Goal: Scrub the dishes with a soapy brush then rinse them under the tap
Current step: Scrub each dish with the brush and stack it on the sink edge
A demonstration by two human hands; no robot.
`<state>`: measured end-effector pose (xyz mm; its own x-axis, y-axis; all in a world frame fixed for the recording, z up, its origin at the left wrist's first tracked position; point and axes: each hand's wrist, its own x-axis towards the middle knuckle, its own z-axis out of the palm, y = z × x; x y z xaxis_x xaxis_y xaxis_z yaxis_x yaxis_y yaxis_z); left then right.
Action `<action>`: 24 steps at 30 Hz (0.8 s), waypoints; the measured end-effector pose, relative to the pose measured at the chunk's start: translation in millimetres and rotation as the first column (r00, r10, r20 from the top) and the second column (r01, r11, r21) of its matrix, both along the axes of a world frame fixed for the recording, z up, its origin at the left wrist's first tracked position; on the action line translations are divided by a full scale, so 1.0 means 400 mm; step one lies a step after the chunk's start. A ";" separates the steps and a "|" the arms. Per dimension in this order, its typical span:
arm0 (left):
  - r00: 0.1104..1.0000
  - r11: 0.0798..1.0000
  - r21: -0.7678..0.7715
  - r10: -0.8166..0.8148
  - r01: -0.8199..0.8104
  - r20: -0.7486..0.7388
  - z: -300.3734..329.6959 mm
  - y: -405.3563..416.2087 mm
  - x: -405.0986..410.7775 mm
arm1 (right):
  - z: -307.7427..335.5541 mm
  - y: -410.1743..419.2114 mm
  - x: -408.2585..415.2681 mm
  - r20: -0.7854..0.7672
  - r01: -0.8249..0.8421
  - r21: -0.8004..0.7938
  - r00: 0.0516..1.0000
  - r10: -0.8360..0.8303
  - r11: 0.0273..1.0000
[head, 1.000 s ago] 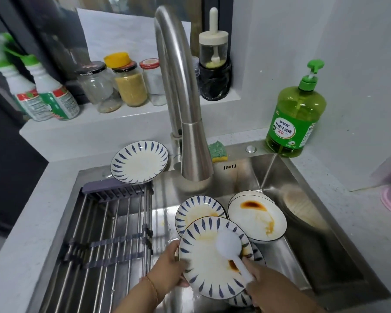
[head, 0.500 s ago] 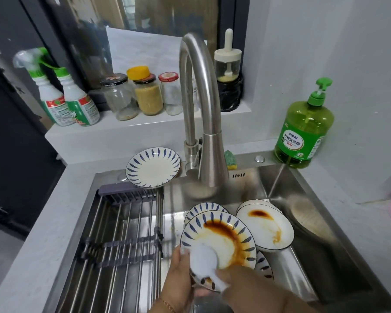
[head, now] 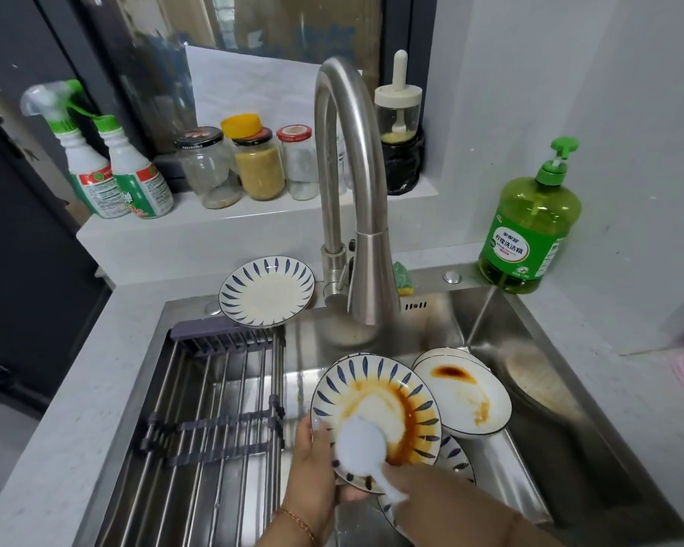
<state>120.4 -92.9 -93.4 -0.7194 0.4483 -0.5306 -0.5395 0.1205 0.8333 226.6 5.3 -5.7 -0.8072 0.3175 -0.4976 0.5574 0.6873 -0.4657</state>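
Note:
My left hand (head: pixel 312 467) grips the near-left rim of a blue-striped plate (head: pixel 384 392) smeared with brown sauce, tilted over the sink (head: pixel 530 309). My right hand (head: pixel 423 487) holds the handle of a white round brush (head: pixel 360 448), whose head presses on the plate's lower left. A white plate (head: pixel 466 392) with sauce stains lies to the right. Another striped plate (head: pixel 455 456) peeks out beneath. The steel tap (head: pixel 368 246) arches above; no water runs from it.
A clean striped plate (head: pixel 267 292) sits on the sink's back edge. A metal drying rack (head: pixel 214 408) spans the sink's left half. Green dish soap bottle (head: pixel 530 227) stands at the right. Jars (head: pixel 257 163) and spray bottles (head: pixel 115 171) line the ledge. A sponge (head: pixel 401 276) lies behind the tap.
The brush moved from the plate's right side to its lower left. The plate now stands tilted up more, showing a ring of brown sauce. The camera view has tilted upward.

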 end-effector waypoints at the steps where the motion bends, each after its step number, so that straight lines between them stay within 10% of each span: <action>1: 1.000 1.000 0.018 -0.004 0.004 0.010 -0.005 0.002 0.004 | 0.018 -0.009 -0.020 0.037 -0.016 -0.076 0.999 0.019 0.997; 6: 1.000 0.999 0.049 -0.014 0.014 -0.009 -0.014 -0.005 0.018 | -0.046 0.076 -0.027 -0.078 0.175 0.023 0.982 -0.173 0.984; 9: 0.999 0.999 0.042 0.026 -0.025 -0.024 0.005 -0.012 0.006 | 0.002 0.097 0.009 0.111 0.067 0.187 0.990 -0.088 0.980; 19: 0.998 0.999 -0.003 -0.039 0.039 -0.046 -0.014 -0.010 0.014 | 0.003 0.017 -0.050 -0.027 0.086 -0.070 0.996 -0.088 0.994; 24: 1.000 0.999 0.034 0.002 -0.001 -0.023 -0.007 -0.026 0.001 | -0.036 0.113 -0.013 0.136 0.018 0.240 0.989 -0.052 0.971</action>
<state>120.8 -103.2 -96.1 -0.7317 0.4649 -0.4984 -0.5203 0.0913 0.8491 221.4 50.5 -20.0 -0.7208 0.4671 -0.5121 0.6312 0.7477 -0.2065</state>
